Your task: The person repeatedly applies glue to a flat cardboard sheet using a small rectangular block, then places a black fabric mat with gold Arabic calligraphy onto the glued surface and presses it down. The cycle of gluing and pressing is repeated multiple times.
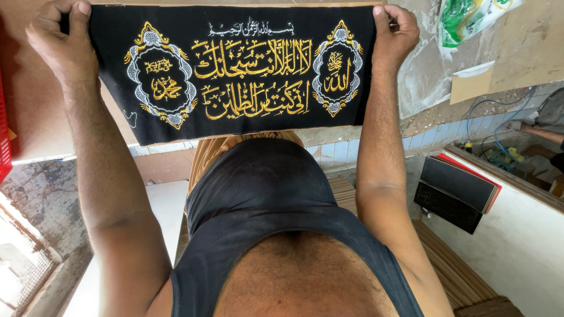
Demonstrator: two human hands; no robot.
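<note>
Cloth fills the upper part of my view: a long black panel, embroidered in gold and silver thread with flowing script across the middle and an ornate medallion near each end, stretched flat and wide between my two hands. Beneath it I see my own dark sleeveless top and both bare forearms reaching up to it, so the panel hangs in the air in front of my chest, clear of any surface. My left hand is closed over the cloth's left upper corner, thumb on the face and fingers curled behind; my right hand is closed the same way on the right upper corner. The panel looks taut along its top edge and its lower edge runs nearly straight, tilting a little down toward the left. I judge the spreading-out to be done: the embroidery appears complete and fully on show, with no fold left in it, and nothing yet suggests it has been laid down or put away. To the right, a ledge carries a stack of flat black boards with a red edge, well apart from the cloth. Higher right, a green and white plastic bag lies on a dusty surface, and blue and green cables trail near another person's forearm at the frame edge.
</note>
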